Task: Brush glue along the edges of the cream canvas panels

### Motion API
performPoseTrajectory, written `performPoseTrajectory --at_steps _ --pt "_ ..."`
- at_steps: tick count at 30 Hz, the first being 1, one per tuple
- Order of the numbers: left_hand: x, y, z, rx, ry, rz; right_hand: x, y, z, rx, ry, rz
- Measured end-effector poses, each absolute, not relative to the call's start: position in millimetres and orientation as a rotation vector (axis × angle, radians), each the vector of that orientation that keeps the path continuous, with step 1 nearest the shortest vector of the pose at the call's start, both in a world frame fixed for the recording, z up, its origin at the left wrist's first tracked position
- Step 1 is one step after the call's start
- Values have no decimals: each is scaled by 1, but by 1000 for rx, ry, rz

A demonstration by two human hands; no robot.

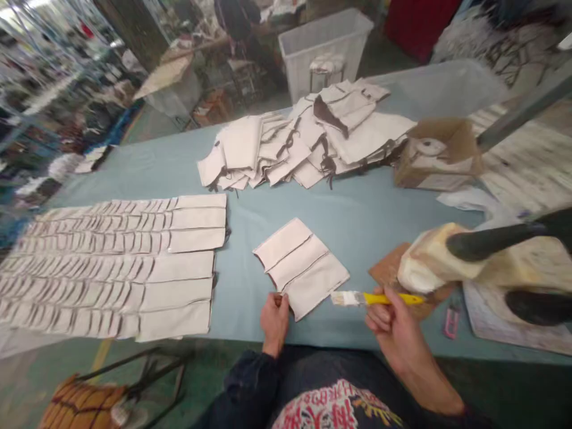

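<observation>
Left hand (274, 322) and right hand (393, 322) are both held near the front edge of the bench (357, 202), which is covered in pale blue. Left hand is kept curled, with its fingers placed at the lower-left corner of a small set of three overlapped cream fabric panels (299, 268); whether the corner is pinched or only touched cannot be told. A flat paint brush (379, 299) with a yellow handle is gripped in right hand, its white bristles pointed left and ending just beside the right edge of the panels. The panels are laid flat near mid-bench, between the two hands and slightly ahead of them.

Long shingled rows of cream strips (116, 268) are laid toward the left edge of the bench. A loose heap of cream pieces with dark straps (304, 143) is piled near the far edge. An open cardboard box (440, 155) is placed at the far right. A brown cardboard sheet (393, 274) lies right of the brush, partly under a large pale object (429, 262) too blurred to identify. A small pink tool (451, 322) lies near the right side. A translucent plastic bin (324, 50) is seen beyond the bench.
</observation>
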State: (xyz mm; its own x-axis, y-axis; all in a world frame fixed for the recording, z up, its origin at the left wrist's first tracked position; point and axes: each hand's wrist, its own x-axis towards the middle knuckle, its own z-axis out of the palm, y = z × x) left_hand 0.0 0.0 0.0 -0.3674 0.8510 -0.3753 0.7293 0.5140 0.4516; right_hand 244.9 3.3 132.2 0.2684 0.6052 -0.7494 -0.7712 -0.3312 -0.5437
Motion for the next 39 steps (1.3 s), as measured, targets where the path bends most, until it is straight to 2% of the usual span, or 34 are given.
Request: performPoseTrajectory --at_steps 9,15,24,29,34,39 --pt "-19 14 13 1368 2196 362 241 -1 125 -1280 155 1403" --pt "-33 35 28 1339 1909 566 235 0 126 -1274 152 1398" --pt "-31 60 97 1269 1542 795 219 2 126 -1095 118 1458" --pt "-11 75 119 1037 1379 882 208 4 124 -956 154 1580" --pt "3 85 134 460 1017 903 209 15 133 -795 159 1600" --pt "1 93 134 282 999 859 204 38 134 -705 4 1649"
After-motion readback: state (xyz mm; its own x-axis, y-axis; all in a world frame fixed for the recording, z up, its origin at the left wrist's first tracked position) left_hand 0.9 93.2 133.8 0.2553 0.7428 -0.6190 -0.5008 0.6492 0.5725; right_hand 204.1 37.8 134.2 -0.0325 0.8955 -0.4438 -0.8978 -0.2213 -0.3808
